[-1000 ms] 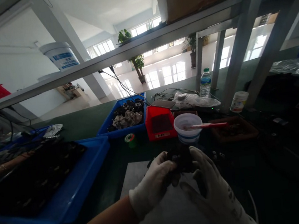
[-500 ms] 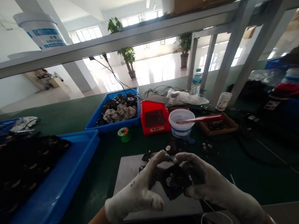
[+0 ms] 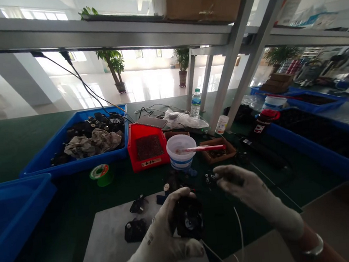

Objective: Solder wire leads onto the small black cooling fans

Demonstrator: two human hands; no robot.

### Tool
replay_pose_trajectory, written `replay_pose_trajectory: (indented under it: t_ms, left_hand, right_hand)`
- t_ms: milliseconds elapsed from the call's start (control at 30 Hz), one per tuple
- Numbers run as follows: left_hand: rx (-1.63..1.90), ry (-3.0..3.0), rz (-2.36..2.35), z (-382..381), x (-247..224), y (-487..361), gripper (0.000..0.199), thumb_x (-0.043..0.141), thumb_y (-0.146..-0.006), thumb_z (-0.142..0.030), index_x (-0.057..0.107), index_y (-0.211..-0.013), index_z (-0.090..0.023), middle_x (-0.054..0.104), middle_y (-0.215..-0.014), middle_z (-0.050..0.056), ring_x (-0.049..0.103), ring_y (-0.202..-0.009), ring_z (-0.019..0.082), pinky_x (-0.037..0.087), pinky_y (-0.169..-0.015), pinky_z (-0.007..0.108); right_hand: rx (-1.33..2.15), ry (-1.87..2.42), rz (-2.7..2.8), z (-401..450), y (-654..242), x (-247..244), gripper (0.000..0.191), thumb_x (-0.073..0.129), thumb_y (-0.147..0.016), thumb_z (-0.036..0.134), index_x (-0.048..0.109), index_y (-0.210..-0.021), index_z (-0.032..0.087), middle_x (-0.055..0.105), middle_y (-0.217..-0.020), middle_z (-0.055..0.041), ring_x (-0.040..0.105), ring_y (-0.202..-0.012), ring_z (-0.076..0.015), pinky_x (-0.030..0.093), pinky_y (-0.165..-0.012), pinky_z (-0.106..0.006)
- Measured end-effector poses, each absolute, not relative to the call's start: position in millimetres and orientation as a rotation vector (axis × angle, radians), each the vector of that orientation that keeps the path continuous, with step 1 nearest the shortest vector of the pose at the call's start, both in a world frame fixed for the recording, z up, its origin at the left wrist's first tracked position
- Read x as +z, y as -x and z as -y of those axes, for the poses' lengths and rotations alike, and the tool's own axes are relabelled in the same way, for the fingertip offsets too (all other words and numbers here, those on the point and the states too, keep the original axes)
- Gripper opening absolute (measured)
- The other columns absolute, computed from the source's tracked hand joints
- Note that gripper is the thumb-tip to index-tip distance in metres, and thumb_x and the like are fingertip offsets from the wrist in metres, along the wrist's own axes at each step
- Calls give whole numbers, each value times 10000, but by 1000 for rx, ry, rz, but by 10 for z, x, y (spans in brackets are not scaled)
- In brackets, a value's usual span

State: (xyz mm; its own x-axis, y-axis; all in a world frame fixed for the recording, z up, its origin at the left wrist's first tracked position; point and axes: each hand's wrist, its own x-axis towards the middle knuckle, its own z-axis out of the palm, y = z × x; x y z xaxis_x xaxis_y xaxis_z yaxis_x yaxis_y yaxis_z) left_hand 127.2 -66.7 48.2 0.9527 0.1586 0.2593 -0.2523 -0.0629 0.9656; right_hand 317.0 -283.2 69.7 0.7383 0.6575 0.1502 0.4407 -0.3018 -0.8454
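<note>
My left hand (image 3: 164, 237), in a white glove, grips a black square part (image 3: 189, 218) above the pale board (image 3: 101, 244). My right hand (image 3: 250, 189), gloved too, is off to the right, its fingers beside small black and white pieces (image 3: 209, 178) on the green table. Its thumb and fingers are apart, and nothing shows between them. Two black parts lie on the board to the left, one of them an angular housing (image 3: 135, 230). More dark parts (image 3: 171, 184) sit just beyond my left hand.
Beyond the hands stand a red bin (image 3: 134, 152), a white tub (image 3: 181, 151) with a red-handled tool, and a brown tray (image 3: 218, 153). Blue trays (image 3: 39, 165) flank the left and right. A green spool (image 3: 102, 176) and a water bottle (image 3: 195, 103) stand nearby; a white cable loops below.
The view has swung right. My right hand has left the black part and moved right to the small pieces. My left hand keeps hold of the part alone.
</note>
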Motion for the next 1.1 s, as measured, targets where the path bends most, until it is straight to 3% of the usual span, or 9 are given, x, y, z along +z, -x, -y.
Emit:
replay_pose_trajectory:
  t_ms: [33, 100, 200, 333, 533, 800, 967, 1033, 1100]
  left_hand:
    - [355, -1653, 66, 701, 417, -1304, 956, 898, -658, -669, 546, -1443, -253, 661, -1390, 139, 625, -1344, 360, 554, -1118, 469]
    - [416, -1776, 87, 756, 281, -1343, 897, 915, -698, -583, 536, -1451, -275, 659, -1408, 127, 643, -1329, 338, 554, -1125, 463]
    - [553, -1896, 169, 805, 78, -1363, 907, 918, -738, -498, 483, -1511, -308, 657, -1428, 128, 655, -1322, 336, 581, -1098, 462]
    - [650, -1948, 159, 798, -123, -1349, 1001, 878, -787, -513, 350, -1612, -308, 647, -1438, 156, 668, -1306, 338, 600, -1075, 466]
    - [725, -2031, 37, 674, -159, -1313, 1056, 875, -772, -564, 337, -1631, -265, 663, -1425, 166, 663, -1309, 366, 600, -1071, 485]
    - [770, -2022, -34, 642, -81, -1331, 1025, 855, -792, -570, 347, -1631, -271, 672, -1428, 153, 651, -1329, 353, 610, -1056, 443]
    - [825, -2043, -71, 649, -3, -1369, 930, 774, -858, -607, 359, -1617, -268, 672, -1421, 152, 672, -1308, 320, 605, -1064, 425]
    - [857, -2079, -93, 644, 35, -1379, 920, 749, -872, -621, 356, -1613, -245, 674, -1402, 166, 670, -1309, 320, 597, -1075, 441]
    - [886, -2112, -118, 640, 63, -1387, 919, 732, -879, -629, 347, -1611, -226, 679, -1376, 177, 673, -1303, 321, 591, -1081, 459]
  right_hand:
    - [206, 2029, 765, 2909, -3397, 738, 563, 588, -898, 618, 680, -1225, 169, 670, -1084, -105, 658, -959, -265, 596, -793, -331]
    - [101, 2217, 635, 3022, -3834, 835, 456, 520, -946, 509, 692, -1163, 147, 671, -1020, -114, 665, -857, -264, 581, -693, -327]
    - [103, 2494, 601, 3030, -4304, 979, 203, 610, -973, 271, 749, -1085, 174, 680, -1072, -73, 670, -912, -248, 561, -770, -304]
    - [250, 2803, 661, 2764, -4554, 1085, 119, 683, -1028, 147, 762, -1111, 180, 684, -1084, -48, 661, -981, -244, 550, -918, -353]
    - [523, 3059, 819, 2344, -4674, 1101, 67, 738, -1077, 178, 736, -1137, 150, 659, -1155, -72, 627, -1110, -266, 505, -1065, -464]
    - [635, 3104, 1000, 2162, -4799, 989, 57, 770, -1046, 175, 736, -1079, 143, 654, -1169, -79, 603, -1161, -273, 484, -1089, -463]
    - [400, 2980, 858, 2351, -4796, 1069, 36, 735, -989, 172, 765, -991, 152, 678, -1082, -93, 633, -1071, -304, 514, -1018, -475]
    - [217, 2834, 790, 2541, -4626, 1076, 135, 656, -972, 236, 771, -987, 166, 682, -1082, -107, 644, -1030, -317, 533, -957, -443]
    - [98, 2611, 773, 2720, -4309, 1019, 323, 536, -1004, 396, 739, -1141, 185, 681, -1099, -95, 670, -954, -281, 575, -834, -373]
